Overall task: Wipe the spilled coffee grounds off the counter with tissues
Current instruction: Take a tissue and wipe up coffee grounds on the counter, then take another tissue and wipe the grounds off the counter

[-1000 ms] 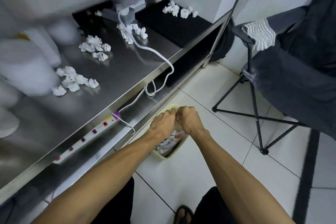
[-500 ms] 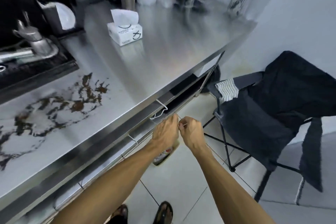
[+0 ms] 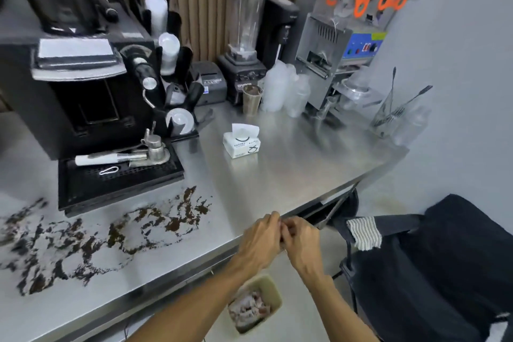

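Note:
Dark coffee grounds (image 3: 155, 222) lie smeared in streaks across the steel counter (image 3: 291, 169), from its left edge to the middle front. A white tissue pack (image 3: 242, 141) stands further back, one sheet sticking up. My left hand (image 3: 259, 239) and my right hand (image 3: 302, 241) meet over the counter's front edge, right of the spill. Their curled fingertips touch each other, and I see nothing held between them. On the floor below my forearms stands a small beige bin (image 3: 254, 304) holding crumpled used tissues.
A black espresso machine (image 3: 83, 91) and its drip tray (image 3: 119, 175) stand just behind the spill. A blender (image 3: 244, 36), plastic cups (image 3: 286, 91) and a cup sealer (image 3: 338, 44) line the back. A dark-draped folding chair (image 3: 430, 272) stands right of the counter.
My view rose from the bin and lower shelf to the counter top. Both hands lifted together from over the bin to the counter's front edge.

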Motion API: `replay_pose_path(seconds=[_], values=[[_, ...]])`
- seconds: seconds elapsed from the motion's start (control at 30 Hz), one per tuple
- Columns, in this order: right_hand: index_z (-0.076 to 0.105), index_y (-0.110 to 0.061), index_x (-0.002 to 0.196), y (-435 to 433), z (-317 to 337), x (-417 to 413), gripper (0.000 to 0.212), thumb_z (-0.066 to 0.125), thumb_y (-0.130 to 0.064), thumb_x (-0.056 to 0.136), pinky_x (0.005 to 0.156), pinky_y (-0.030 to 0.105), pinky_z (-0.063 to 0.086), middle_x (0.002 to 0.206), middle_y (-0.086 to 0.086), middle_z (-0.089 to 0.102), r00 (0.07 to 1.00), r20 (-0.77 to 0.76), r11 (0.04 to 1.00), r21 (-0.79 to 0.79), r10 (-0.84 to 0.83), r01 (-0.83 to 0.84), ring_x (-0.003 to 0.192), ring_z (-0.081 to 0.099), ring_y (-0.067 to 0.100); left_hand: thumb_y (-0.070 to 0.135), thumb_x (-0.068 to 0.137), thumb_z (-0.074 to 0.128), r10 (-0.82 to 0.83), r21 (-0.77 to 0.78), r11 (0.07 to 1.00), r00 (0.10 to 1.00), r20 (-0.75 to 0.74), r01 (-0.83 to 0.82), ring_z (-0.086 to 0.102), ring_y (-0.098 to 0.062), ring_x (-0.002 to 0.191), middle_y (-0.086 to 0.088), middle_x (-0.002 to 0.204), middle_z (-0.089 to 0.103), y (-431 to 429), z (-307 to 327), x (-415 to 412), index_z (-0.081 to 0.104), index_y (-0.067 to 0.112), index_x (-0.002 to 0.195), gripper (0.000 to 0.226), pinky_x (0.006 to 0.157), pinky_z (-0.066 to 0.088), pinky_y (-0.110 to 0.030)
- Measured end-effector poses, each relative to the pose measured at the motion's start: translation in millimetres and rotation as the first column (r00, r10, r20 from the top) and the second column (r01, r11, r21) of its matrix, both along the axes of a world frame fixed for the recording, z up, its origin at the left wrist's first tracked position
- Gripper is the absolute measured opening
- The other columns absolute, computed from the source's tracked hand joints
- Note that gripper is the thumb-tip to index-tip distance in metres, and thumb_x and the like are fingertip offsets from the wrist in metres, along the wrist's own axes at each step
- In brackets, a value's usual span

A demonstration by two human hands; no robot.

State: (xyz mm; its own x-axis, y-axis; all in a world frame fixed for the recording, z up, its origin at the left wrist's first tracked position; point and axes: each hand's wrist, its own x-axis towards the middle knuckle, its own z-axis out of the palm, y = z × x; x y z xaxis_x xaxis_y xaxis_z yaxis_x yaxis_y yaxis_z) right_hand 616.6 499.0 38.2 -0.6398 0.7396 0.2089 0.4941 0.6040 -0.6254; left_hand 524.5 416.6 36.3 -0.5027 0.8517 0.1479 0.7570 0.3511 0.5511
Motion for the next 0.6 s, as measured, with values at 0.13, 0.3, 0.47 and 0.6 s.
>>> replay_pose_path(seconds=[0.13, 0.3, 0.47, 0.6], values=[[0.070, -0.015, 0.087, 15.6, 18.4, -51.4, 0.008, 0.063, -0.014, 0.091, 0.061, 0.019, 0.051, 0.078, -0.005, 0.069, 0.997, -0.048, 0.998, 0.028, 0.059, -0.058, 0.067, 0.064, 0.006, 0.029, 0.103, 0.029, 0.066, 0.082, 0.995, 0.996, -0.054, -0.061, 0.057, -0.022, 0.073, -0.001, 0.092, 0.060, 7.0, 14.7, -46.4, 0.045, 0.020, 0.098, 0.019, 0.066, 0.052, -0.042], [0.070, -0.014, 0.087, 42.4, 32.5, -123.1, 0.005, 0.064, -0.014, 0.088, 0.065, 0.029, 0.054, 0.081, -0.003, 0.070, 0.990, -0.075, 0.991, 0.060, 0.124, -0.119, 0.067, 0.065, 0.010, 0.038, 0.100, 0.038, 0.142, 0.128, 0.981, 0.989, 0.048, -0.147, 0.059, -0.018, 0.084, 0.001, 0.100, 0.060, 22.3, 28.9, -116.0, 0.047, 0.024, 0.109, 0.018, 0.074, 0.053, -0.039], [0.067, -0.013, 0.093, 73.0, 42.1, -195.8, 0.007, 0.063, -0.012, 0.087, 0.067, 0.032, 0.053, 0.090, 0.002, 0.070, 0.994, -0.021, 0.992, 0.066, 0.109, -0.108, 0.073, 0.066, 0.021, 0.047, 0.086, 0.060, 0.276, 0.009, 0.959, 0.938, 0.209, -0.284, 0.051, -0.020, 0.116, 0.002, 0.127, 0.046, 49.5, 25.3, -190.5, 0.039, 0.023, 0.132, 0.056, 0.090, 0.047, -0.037], [0.062, -0.011, 0.115, 106.2, 41.2, -246.3, 0.025, 0.057, -0.013, 0.090, 0.076, 0.035, 0.049, 0.109, 0.007, 0.065, 0.990, 0.094, 0.989, 0.094, 0.109, -0.118, 0.091, 0.063, 0.030, 0.052, 0.064, 0.079, 0.317, -0.064, 0.947, 0.888, 0.332, -0.315, 0.043, -0.025, 0.120, -0.002, 0.126, 0.038, 80.5, 13.1, -240.9, 0.029, 0.027, 0.138, 0.093, 0.092, 0.045, -0.036]])
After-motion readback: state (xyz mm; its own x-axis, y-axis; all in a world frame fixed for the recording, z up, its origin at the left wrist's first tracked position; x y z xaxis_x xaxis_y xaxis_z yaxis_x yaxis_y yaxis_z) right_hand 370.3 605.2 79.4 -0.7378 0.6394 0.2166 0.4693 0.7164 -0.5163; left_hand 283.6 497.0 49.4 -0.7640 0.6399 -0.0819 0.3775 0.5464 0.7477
